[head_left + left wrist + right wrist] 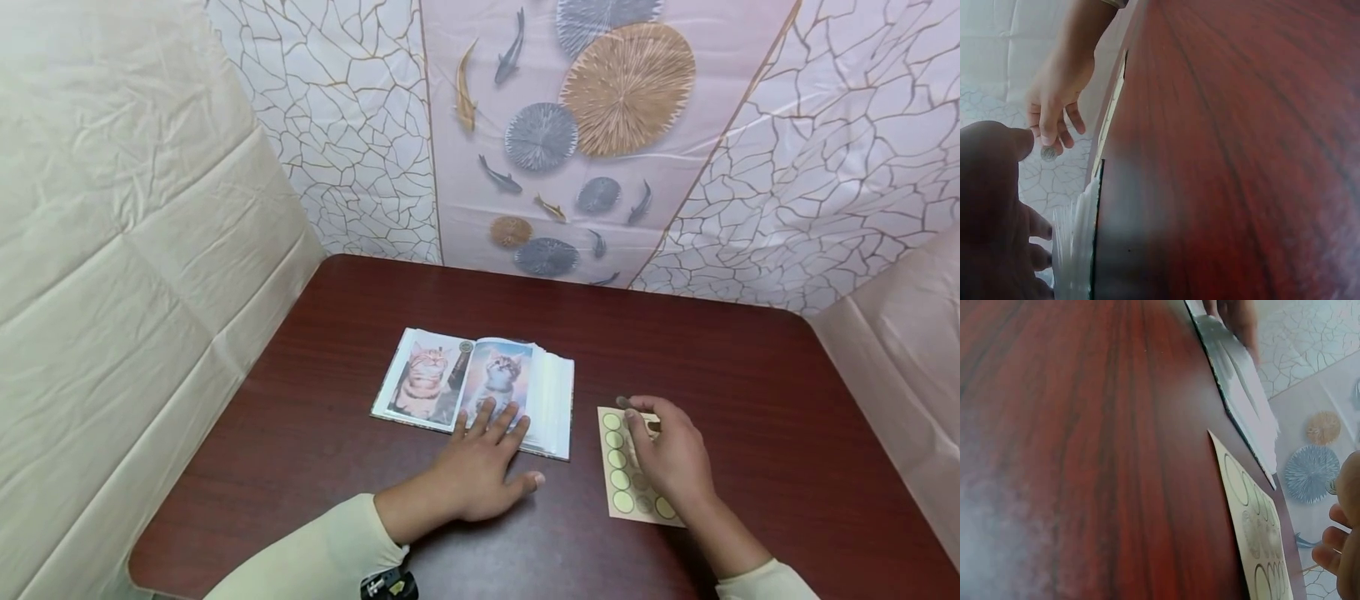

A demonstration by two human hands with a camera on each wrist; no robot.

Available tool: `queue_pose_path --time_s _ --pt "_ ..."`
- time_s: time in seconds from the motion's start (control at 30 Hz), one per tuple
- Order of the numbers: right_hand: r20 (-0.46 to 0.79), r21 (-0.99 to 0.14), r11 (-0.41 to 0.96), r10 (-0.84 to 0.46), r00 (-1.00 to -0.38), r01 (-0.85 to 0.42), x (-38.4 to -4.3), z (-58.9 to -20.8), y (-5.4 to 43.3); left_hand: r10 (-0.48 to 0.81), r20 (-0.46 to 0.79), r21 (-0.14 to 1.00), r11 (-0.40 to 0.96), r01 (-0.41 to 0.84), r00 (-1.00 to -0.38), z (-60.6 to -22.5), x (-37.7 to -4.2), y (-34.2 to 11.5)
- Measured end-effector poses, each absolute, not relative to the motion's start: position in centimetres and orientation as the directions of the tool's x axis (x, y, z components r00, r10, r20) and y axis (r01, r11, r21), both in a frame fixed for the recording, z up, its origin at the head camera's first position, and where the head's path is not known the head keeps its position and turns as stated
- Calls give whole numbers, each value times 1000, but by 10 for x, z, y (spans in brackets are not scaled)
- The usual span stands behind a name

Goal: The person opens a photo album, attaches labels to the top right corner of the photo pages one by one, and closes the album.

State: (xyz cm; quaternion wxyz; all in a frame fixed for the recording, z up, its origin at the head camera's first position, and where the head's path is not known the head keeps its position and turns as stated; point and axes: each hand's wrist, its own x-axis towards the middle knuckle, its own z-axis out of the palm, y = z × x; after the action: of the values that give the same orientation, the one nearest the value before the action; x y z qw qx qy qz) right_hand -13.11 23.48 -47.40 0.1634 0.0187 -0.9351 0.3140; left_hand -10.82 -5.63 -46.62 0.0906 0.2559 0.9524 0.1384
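Observation:
An open photo album lies on the table with kitten pictures on both pages. A small round sticker sits at the top right corner of the left page's picture. My left hand rests with spread fingers on the lower part of the right page. Over the sticker sheet, right of the album, my right hand pinches a small round patterned sticker between thumb and forefinger. That hand hides part of the sheet, where pale yellow outlined circles and some greyish ones show.
Both items lie on a dark red-brown wooden table. A cream cloth hangs along the left side, and a patterned curtain with fish and round leaf shapes hangs behind. A black device is strapped at the left wrist.

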Motion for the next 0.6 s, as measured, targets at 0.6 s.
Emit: queue_pose_path --time_s 0.6 --pt "368 -533 793 -98 -925 -296 -157 -461 232 485 -188 231 867 441 -854 -468 -107 -50"
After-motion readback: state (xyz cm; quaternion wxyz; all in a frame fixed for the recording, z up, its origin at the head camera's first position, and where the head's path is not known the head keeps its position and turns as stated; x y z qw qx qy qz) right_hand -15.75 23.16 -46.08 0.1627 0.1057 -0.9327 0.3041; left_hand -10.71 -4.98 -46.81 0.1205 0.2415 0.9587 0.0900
